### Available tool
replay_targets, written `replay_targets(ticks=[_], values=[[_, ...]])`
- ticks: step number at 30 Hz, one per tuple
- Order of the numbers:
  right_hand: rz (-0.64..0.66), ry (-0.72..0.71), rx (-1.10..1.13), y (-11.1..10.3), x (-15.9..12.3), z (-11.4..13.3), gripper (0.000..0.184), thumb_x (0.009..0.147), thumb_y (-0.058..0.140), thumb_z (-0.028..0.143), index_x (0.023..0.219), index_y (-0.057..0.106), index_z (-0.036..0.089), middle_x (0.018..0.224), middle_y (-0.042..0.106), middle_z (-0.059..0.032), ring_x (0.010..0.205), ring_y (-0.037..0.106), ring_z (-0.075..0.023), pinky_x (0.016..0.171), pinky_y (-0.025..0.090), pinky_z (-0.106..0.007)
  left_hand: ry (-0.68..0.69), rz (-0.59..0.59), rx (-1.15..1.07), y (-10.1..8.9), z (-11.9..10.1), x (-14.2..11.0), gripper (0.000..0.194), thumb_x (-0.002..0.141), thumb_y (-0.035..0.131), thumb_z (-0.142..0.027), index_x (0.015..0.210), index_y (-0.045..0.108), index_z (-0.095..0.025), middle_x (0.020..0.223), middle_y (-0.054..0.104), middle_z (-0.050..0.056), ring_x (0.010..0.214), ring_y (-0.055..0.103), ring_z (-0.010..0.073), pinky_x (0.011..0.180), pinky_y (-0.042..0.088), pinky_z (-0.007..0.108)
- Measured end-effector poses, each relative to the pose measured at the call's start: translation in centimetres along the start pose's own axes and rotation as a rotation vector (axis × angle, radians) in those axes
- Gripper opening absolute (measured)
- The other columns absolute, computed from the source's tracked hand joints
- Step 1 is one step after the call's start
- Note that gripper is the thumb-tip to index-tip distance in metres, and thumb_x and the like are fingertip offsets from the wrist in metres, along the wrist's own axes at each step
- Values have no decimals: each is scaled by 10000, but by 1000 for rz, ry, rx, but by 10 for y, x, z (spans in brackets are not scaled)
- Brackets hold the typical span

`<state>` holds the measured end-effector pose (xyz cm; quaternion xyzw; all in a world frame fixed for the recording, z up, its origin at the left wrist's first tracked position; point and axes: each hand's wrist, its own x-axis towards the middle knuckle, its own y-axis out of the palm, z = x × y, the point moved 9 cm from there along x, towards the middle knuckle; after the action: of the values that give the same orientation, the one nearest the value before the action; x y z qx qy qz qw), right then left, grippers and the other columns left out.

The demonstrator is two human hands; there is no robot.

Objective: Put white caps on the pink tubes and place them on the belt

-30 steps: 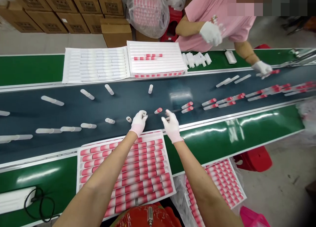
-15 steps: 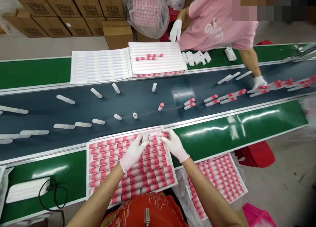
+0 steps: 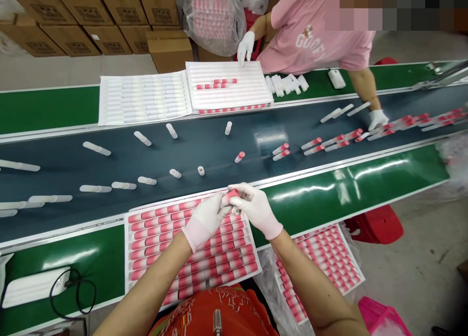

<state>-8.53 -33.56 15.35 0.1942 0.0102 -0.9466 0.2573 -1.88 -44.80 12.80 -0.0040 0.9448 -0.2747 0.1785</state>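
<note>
A pink-and-white tube (image 3: 231,195) is held between my two gloved hands at the upper right of the white tray (image 3: 126,258). My left hand (image 3: 207,216), fingers closed, grips its left end. The fingers of my right hand (image 3: 256,208) wrap round its pink part from the right. Partly hidden under my hands and forearms, rows of pink-and-white tubes (image 3: 157,238) lie in the tray's grooves.
Beyond the tray runs a dark conveyor belt (image 3: 204,150) with upright white tubes (image 3: 97,148) and pink-topped tubes (image 3: 281,154). Across it, a co-worker in a pink shirt (image 3: 314,38) reaches onto the belt beside white trays (image 3: 226,99). A second filled tray (image 3: 321,267) sits low right.
My hands have come together around one tube, the left moving right. The co-worker's right-side hand has shifted slightly at the belt's pink-topped tubes.
</note>
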Motion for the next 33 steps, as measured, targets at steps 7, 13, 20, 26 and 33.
replay_targets(ticks=[7, 13, 20, 26, 33], values=[[-267, 8, -158, -33, 20, -31, 225, 704, 781, 343, 863, 707, 202, 719, 664, 4, 555, 563, -136, 492, 482, -265, 121, -147, -133, 16, 7, 31, 624, 772, 736, -199, 1356, 519, -175, 1332, 574, 170, 1258, 577, 324, 1069, 471, 462], [-598, -152, -484, -116, 114, -47, 197, 749, 701, 344, 866, 690, 186, 926, 654, -34, 811, 638, -178, 808, 540, -333, -44, -671, -3, -48, 72, 80, 778, 778, 733, -164, 1484, 406, -165, 1535, 374, 193, 1464, 369, 333, 1224, 308, 476], [-584, -121, -709, -125, 104, -67, 639, 748, 754, 401, 1318, 603, 154, 1141, 641, -112, 856, 636, -222, 865, 530, -387, -287, -456, -181, -22, 129, 136, 314, 816, 641, -148, 1130, 636, -150, 1156, 674, 125, 1154, 632, 259, 1111, 431, 423], [112, -265, -1324, -35, 10, -110, 339, 889, 661, 274, 1217, 662, 191, 1445, 549, -181, 1236, 526, -359, 942, 488, -487, -168, -417, -249, -29, 107, 94, 251, 931, 528, -335, 1121, 617, -198, 1192, 691, 66, 1117, 644, 209, 1077, 446, 355], [89, -226, -974, -32, -5, -116, 122, 844, 630, 114, 935, 658, 190, 1075, 699, -105, 1071, 610, -260, 942, 495, -447, -77, -236, -412, -20, 79, 8, 521, 899, 546, -428, 1341, 557, -153, 1363, 627, 142, 1263, 591, 263, 1111, 433, 401]])
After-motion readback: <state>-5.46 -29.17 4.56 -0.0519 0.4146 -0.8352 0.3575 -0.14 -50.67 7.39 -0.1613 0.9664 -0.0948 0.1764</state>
